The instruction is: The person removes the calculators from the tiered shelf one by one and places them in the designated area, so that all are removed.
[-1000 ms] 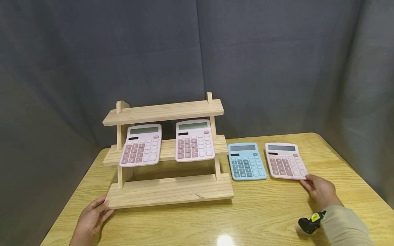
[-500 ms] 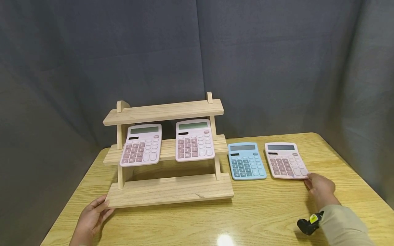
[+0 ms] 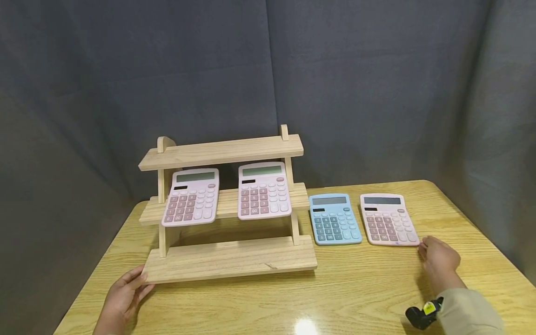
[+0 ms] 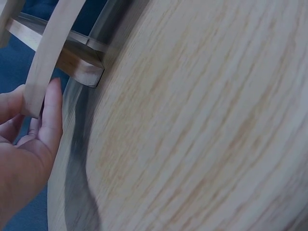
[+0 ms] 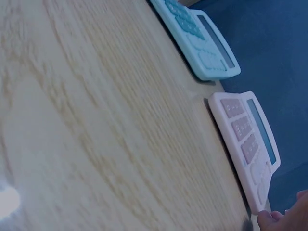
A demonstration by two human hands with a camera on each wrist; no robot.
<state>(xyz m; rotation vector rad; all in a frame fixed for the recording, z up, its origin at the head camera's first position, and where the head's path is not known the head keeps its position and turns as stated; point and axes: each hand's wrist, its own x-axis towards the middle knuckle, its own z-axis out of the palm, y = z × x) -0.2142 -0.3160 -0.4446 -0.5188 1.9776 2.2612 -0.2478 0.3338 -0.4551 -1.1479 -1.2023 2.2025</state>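
Observation:
My left hand (image 3: 124,294) grips the left front corner of a three-tier wooden display shelf (image 3: 230,260), thumb above the bottom board and fingers beneath. In the left wrist view that hand (image 4: 33,139) holds the board's end. At the right, my right hand (image 3: 440,258) has curled fingers at the lower right corner of a pink calculator (image 3: 387,218) lying on the table. The right wrist view shows the fingertips at that corner; part of the hand is cut off. A blue calculator (image 3: 335,219) lies just left of the pink one.
Two more pink calculators (image 3: 192,197) (image 3: 264,190) lean on the shelf's middle tier, side by side. A dark grey curtain (image 3: 356,93) hangs behind the wood-grain table (image 3: 234,307). A black device (image 3: 423,316) with a yellow label sits by the right sleeve.
The right hand has shifted slightly right at the calculator's corner, and the pink calculator's lower edge has moved a little. The left hand and shelf stay in place.

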